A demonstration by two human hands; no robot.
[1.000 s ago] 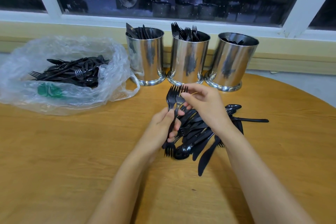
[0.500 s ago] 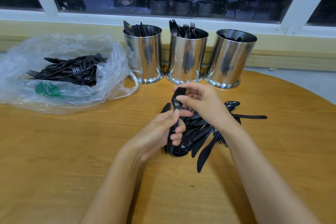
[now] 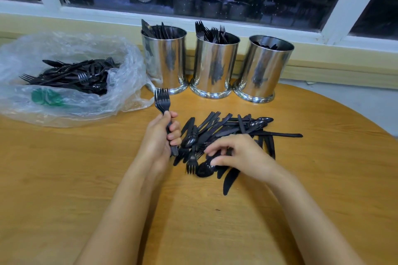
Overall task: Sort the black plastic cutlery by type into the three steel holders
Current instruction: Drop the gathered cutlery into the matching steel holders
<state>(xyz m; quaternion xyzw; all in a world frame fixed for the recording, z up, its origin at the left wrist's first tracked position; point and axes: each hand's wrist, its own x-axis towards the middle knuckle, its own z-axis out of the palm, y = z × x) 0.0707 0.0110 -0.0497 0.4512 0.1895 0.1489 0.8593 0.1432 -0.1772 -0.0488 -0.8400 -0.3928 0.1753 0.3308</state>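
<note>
We clench a bunch of forks (image 3: 162, 99) upright in the left hand (image 3: 159, 137), the right hand (image 3: 242, 155) curls its fingers into the mid-tabletop pile (image 3: 224, 129), hold unclear, and with three holders (image 3: 215, 66) at the far edge part-filled and a full bag (image 3: 120, 84) far left, we judge it roughly midway.
</note>
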